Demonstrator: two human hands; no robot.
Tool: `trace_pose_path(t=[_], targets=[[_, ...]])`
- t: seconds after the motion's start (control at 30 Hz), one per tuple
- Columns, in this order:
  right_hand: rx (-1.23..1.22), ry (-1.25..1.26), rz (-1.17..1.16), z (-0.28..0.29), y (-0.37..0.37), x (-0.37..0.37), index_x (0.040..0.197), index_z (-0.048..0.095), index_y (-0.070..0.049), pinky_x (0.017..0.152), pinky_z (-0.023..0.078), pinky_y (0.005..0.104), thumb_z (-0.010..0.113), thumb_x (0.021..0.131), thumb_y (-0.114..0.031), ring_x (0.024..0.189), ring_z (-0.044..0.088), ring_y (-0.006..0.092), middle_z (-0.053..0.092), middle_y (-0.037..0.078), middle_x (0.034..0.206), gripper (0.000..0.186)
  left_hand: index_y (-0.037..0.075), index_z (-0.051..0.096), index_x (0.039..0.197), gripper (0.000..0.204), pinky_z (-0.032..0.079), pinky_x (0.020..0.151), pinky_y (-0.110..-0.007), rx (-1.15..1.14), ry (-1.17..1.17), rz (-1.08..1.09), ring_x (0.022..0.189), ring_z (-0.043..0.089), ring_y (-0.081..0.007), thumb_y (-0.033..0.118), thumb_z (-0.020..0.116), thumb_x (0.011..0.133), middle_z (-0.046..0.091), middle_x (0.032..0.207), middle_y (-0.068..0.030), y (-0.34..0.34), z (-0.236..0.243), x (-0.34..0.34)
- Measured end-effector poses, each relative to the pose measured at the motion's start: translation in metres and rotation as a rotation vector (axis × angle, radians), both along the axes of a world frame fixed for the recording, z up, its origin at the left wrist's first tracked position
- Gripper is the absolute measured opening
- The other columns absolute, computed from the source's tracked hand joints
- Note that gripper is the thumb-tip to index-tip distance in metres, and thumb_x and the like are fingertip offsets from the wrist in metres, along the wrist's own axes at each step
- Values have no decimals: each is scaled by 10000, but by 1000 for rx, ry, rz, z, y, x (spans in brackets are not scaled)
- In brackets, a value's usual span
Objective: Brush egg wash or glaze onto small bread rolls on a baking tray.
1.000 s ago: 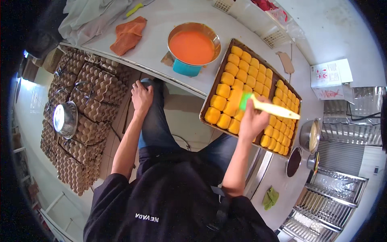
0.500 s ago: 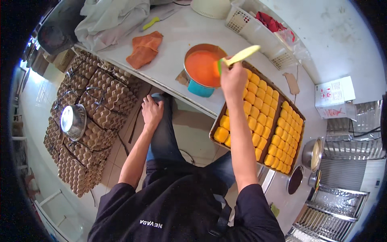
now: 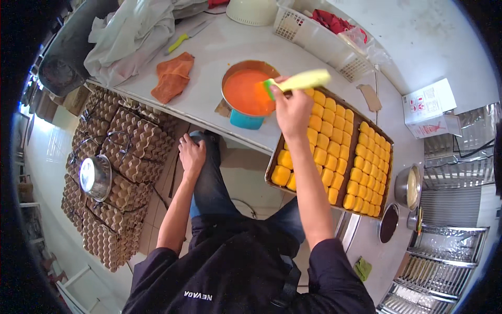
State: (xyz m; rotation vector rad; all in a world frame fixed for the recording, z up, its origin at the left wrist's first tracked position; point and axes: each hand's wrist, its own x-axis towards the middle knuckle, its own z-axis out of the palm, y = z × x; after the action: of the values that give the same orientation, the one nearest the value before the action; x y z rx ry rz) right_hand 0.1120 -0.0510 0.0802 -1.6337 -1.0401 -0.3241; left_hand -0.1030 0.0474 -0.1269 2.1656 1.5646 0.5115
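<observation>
My right hand [image 3: 293, 112] is closed around the yellow handle of a pastry brush [image 3: 309, 79] with a green collar. Its head dips into orange liquid [image 3: 246, 90] inside a round metal bowl [image 3: 226, 104], which sits on the counter against a teal support [image 3: 247, 120]. Right of the bowl, and partly behind my right forearm, lies a large dark baking tray [image 3: 351, 170]. Rows of glossy yellow buns [image 3: 327, 128] fill it on both sides of a dark middle strip. My left hand [image 3: 192, 153] rests on my left knee, holding nothing, its fingers loosely spread.
An orange cloth [image 3: 173, 77] and a yellow-handled knife [image 3: 179, 43] lie left of the bowl. A white basket [image 3: 319, 39] stands behind. Stacked egg trays [image 3: 120, 178] carry a metal bowl [image 3: 98, 177] at left. More bowls [image 3: 413, 187] stand beyond the baking tray.
The brush handle has tipped lower, nearer level, with the brush head still in the liquid. My view has shifted slightly. The left hand stays on the knee.
</observation>
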Motion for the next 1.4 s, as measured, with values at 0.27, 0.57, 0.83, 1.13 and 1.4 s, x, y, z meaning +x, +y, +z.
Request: trace_pose_path(t=[0.27, 0.57, 0.83, 1.13, 1.4], targets=[[-98, 214, 19, -26, 5, 17, 960, 606, 12, 566, 465, 226, 684, 809, -77, 640, 570, 99, 634, 54, 786, 191, -36, 429, 1048, 404, 459, 798, -494, 63, 7, -6, 962, 519, -427, 261, 539, 797, 508, 1043, -255, 11, 3, 3], [286, 1011, 65, -30, -89, 59, 1069, 551, -7, 682, 527, 303, 676, 828, -111, 819, 603, 150, 615, 68, 972, 290, -37, 425, 1051, 415, 445, 805, -495, 84, 18, -1, 954, 515, -434, 278, 541, 806, 505, 1035, -262, 5, -5, -3], [-638, 376, 232, -1, -186, -7, 891, 636, -14, 724, 486, 282, 682, 814, -112, 852, 615, 156, 660, 91, 902, 133, -48, 416, 1054, 414, 425, 812, -507, 82, 39, -63, 955, 508, -445, 275, 525, 819, 506, 1027, -271, 15, -16, -9], [-660, -100, 133, -31, -171, 6, 877, 642, -3, 733, 492, 293, 636, 837, -78, 819, 643, 186, 665, 88, 849, 85, -58, 416, 1054, 397, 413, 830, -505, 63, 23, -34, 967, 502, -446, 250, 512, 823, 501, 1056, -281, 7, -10, -8], [-659, -28, -22, -40, -126, 76, 895, 638, 0, 714, 506, 302, 628, 841, -74, 774, 648, 189, 675, 117, 850, 93, -104, 371, 1175, 500, 403, 839, -488, -14, 51, -73, 991, 475, -455, 264, 496, 860, 467, 1090, -305, 8, 1, -1]])
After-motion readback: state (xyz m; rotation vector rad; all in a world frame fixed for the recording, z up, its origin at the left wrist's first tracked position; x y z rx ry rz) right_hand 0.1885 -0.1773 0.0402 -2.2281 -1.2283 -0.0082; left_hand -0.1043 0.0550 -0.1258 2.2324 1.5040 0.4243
